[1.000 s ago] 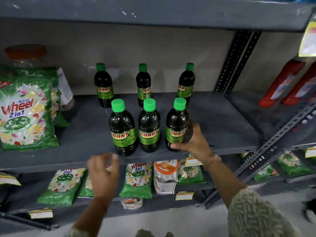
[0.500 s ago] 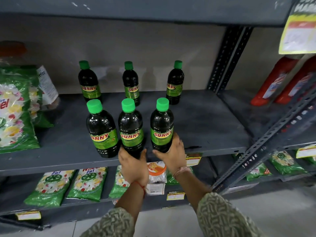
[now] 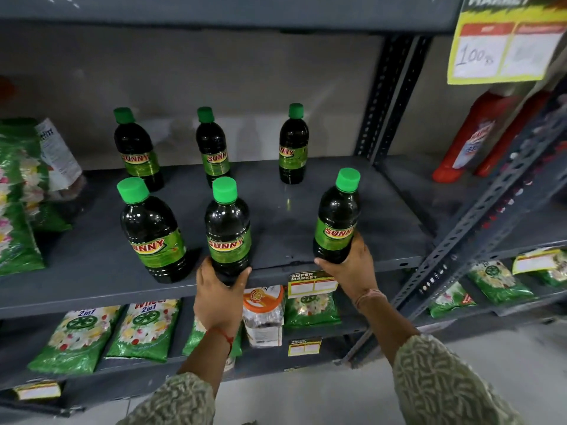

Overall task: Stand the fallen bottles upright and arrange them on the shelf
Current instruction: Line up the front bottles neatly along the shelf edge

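Several dark Sunny bottles with green caps stand upright on the grey shelf (image 3: 383,228). The back row has a left bottle (image 3: 136,150), a middle bottle (image 3: 213,145) and a right bottle (image 3: 293,145). In the front row, the left bottle (image 3: 153,231) stands free. My left hand (image 3: 219,289) grips the base of the front middle bottle (image 3: 228,228). My right hand (image 3: 352,268) grips the base of the front right bottle (image 3: 337,216), which leans slightly right near the shelf's front edge.
Green Wheel detergent packs (image 3: 18,210) fill the shelf's left end and the lower shelf (image 3: 141,329). A slotted upright post (image 3: 389,96) bounds the shelf on the right. Red bottles (image 3: 478,133) stand beyond it. A yellow price sign (image 3: 503,44) hangs top right.
The front right bottle has slid right in my right hand, widening its gap from the middle one. My left hand has closed around the base of the front middle bottle.
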Tool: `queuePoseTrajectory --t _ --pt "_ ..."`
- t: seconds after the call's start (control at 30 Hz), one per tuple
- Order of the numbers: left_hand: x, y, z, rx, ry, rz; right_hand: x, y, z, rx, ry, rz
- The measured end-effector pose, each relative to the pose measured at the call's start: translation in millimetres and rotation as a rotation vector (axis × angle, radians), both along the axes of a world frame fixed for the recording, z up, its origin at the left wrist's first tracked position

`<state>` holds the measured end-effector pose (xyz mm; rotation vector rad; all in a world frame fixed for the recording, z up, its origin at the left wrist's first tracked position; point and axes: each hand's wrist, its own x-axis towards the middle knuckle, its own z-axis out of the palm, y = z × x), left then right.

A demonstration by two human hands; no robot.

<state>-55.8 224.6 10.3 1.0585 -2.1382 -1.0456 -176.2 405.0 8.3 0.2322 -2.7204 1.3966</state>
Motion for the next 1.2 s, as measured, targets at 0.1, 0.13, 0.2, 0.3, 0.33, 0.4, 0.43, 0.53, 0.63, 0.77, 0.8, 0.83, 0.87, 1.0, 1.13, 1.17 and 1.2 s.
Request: queuePoseTrajectory --t 0.1,0.13,0.2,0.3,0.33,0.4,0.43,0.53,0.63,0.77,0.8,0.83,0.87,1.0,1.13,1.17,1.2 --pt "1.0 -4.4 -1.5 0.036 0.010 -0.019 -0.1 2.2 -2.0 0.006 0.019 0.015" --pt "1.5 -5.2 -1.7 0.041 0.006 -0.026 -0.4 2.3 -2.6 0.005 0.029 0.019" --pt "2.6 -5.9 -1.3 0.035 -0.010 -0.040 -1.3 3.2 -4.5 0.006 0.036 0.025" --pt "3.0 -7.7 1.0 0.038 -0.032 -0.059 -2.4 4.3 -7.7 0.005 0.042 0.028" --pt "3.0 -8.7 1.6 0.041 -0.039 -0.062 -1.8 4.7 -7.7 0.006 0.045 0.027" --pt "3.2 -10.1 1.6 0.035 -0.045 -0.078 -1.5 4.9 -7.7 0.011 0.050 0.022" --pt "3.0 -10.7 1.3 0.029 -0.046 -0.084 -1.9 4.5 -8.6 0.011 0.051 0.025" --pt "3.2 -11.7 0.5 0.016 -0.042 -0.117 1.3 4.6 -8.1 -0.010 0.022 0.029" --pt "11.4 -18.2 -4.3 -0.015 -0.022 -0.154 26.3 7.4 -8.0 -0.141 0.039 -0.081" --pt "49.5 -35.9 -6.4 -0.086 0.237 -0.057 91.4 -16.8 -8.6 -0.140 0.192 -0.045" --pt "55.6 -43.0 -4.1 -0.112 0.279 -0.008 99.0 -29.0 -8.1 -0.111 0.195 0.049" --pt "58.6 -54.0 -3.0 -0.106 0.277 0.045 102.1 -44.1 -3.8 -0.094 0.148 0.161" --pt "58.0 -66.2 -2.6 -0.076 0.231 0.080 100.0 -60.4 3.1 -0.099 0.058 0.263" --pt "41.8 -101.8 0.7 -0.023 0.015 -0.018 67.3 -115.1 17.0 -0.061 -0.090 0.400" --pt "38.2 -109.4 0.1 -0.078 -0.020 -0.067 51.1 -132.2 14.7 0.044 -0.152 0.377" --pt "39.8 -113.3 -1.4 -0.076 -0.020 -0.072 50.8 -133.4 13.8 0.053 -0.151 0.362" --pt "41.5 -117.4 -2.5 -0.075 -0.018 -0.078 51.5 -134.1 13.3 0.053 -0.153 0.352"
